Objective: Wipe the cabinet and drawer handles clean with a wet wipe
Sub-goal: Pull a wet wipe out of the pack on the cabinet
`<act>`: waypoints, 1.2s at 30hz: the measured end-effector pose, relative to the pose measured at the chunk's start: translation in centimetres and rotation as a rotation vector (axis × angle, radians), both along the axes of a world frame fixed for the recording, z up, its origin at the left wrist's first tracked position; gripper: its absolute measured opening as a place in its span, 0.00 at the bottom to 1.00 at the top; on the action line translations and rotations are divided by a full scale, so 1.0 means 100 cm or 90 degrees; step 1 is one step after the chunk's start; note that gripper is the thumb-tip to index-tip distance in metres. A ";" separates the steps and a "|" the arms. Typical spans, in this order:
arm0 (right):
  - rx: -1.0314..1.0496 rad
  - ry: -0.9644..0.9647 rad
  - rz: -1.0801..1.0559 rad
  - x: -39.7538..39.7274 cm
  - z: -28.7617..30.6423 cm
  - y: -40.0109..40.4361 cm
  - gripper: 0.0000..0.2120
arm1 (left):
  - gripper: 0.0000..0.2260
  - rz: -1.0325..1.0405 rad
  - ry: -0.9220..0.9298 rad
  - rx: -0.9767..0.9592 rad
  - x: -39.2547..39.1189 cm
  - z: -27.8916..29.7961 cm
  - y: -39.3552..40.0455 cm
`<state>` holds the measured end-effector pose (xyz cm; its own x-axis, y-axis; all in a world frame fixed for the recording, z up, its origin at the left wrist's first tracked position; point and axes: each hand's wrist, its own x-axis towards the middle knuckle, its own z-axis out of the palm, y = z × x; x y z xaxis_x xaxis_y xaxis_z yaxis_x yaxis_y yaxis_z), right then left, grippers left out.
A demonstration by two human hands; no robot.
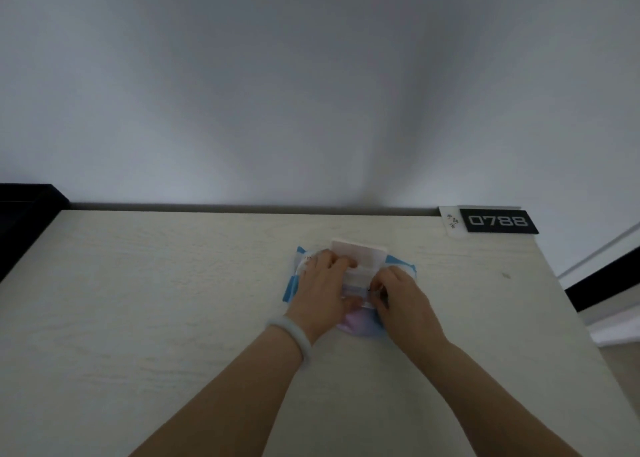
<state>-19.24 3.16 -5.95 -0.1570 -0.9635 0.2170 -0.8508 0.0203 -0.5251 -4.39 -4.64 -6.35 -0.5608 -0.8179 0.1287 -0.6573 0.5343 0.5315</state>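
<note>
A blue and pink pack of wet wipes lies flat on the pale wooden cabinet top. Its lid flap stands open at the far side. My left hand rests on the left part of the pack, holding it down, fingers reaching to the flap. My right hand sits on the right part, its fingertips pinching at the wipe in the pack's opening. Both hands cover most of the pack. No cabinet or drawer handles are in view.
A black number plate reading 0788 with a small white card beside it sits at the far right corner. A dark object stands past the left edge. A white wall rises behind; floor and dark skirting show at right.
</note>
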 end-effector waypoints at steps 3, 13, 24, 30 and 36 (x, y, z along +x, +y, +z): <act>0.013 -0.010 -0.009 -0.001 -0.002 -0.008 0.07 | 0.24 0.005 0.001 0.003 -0.003 0.006 0.005; 0.054 0.007 0.042 -0.004 0.008 -0.019 0.14 | 0.26 0.041 0.019 0.057 -0.002 0.008 0.004; 0.168 -0.233 0.018 -0.001 0.019 -0.028 0.20 | 0.25 0.043 0.027 0.064 0.000 0.009 0.008; 0.153 -0.410 -0.011 0.002 0.035 -0.020 0.20 | 0.07 0.087 0.097 0.029 0.000 0.005 0.013; 0.057 0.033 0.071 0.005 0.012 -0.020 0.06 | 0.07 0.221 0.255 0.152 0.010 0.005 0.012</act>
<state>-18.71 1.15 -4.77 -0.0380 -0.9902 0.1347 -0.8766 -0.0317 -0.4802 -3.36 -3.45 -5.84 -0.2004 -0.9776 0.0648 -0.4956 0.1582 0.8540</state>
